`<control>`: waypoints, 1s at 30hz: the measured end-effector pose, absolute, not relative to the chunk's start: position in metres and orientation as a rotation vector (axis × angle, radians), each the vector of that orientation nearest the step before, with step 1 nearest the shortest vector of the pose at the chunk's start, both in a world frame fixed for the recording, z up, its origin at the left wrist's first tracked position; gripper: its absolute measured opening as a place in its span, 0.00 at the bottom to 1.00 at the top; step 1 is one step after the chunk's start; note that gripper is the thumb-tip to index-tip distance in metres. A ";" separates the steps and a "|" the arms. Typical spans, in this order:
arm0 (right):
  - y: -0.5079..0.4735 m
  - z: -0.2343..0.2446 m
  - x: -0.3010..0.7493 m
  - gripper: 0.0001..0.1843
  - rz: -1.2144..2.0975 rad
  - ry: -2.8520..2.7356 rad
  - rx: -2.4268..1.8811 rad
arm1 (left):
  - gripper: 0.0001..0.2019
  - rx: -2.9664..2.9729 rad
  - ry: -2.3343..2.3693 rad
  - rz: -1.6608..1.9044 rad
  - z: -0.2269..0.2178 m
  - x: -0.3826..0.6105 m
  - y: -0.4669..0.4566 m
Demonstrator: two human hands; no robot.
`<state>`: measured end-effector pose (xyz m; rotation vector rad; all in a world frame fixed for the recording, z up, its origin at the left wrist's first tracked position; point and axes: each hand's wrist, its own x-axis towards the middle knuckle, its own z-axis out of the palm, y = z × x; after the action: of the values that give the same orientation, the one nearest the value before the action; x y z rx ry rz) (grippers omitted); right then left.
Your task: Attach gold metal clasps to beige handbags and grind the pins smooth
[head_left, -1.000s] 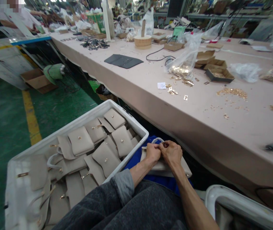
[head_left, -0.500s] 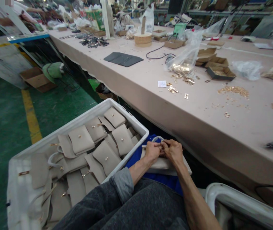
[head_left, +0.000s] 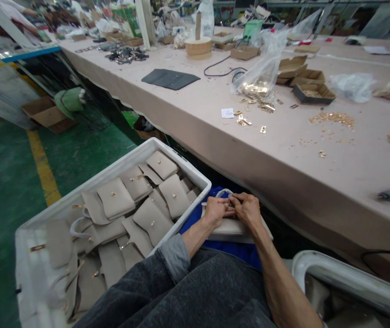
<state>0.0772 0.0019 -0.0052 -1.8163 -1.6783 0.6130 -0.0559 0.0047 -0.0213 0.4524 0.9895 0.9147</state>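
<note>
A beige handbag point(head_left: 234, 230) lies across a blue surface point(head_left: 195, 222) in front of me. Its pale looped handle point(head_left: 222, 192) rises just behind my fingers. My left hand point(head_left: 216, 211) is closed on the bag's upper edge from the left. From the right, my right hand point(head_left: 247, 208) pinches at the same spot, where a small shiny bit of metal shows between the fingertips. The fingers of both hands meet and hide most of that spot.
On my left a white plastic crate point(head_left: 177, 224) holds several beige bags with gold fittings. Another white bin point(head_left: 348, 269) stands at lower right. The covered table point(head_left: 283, 155) ahead bears gold metal pieces point(head_left: 331, 120), plastic bags, small boxes point(head_left: 314, 94) and a black sheet point(head_left: 170, 79).
The whole view has shifted slightly. Both hands stay together at the top of the bag, with only small shifts of the fingers.
</note>
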 end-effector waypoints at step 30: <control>0.007 0.007 0.093 0.17 0.905 -1.560 -1.685 | 0.08 0.712 1.125 0.858 -0.021 -0.051 -0.002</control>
<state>0.0925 0.0067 0.0071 -1.6850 -1.5604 0.9054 -0.0512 -0.0016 -0.0207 0.7124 1.1252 0.8577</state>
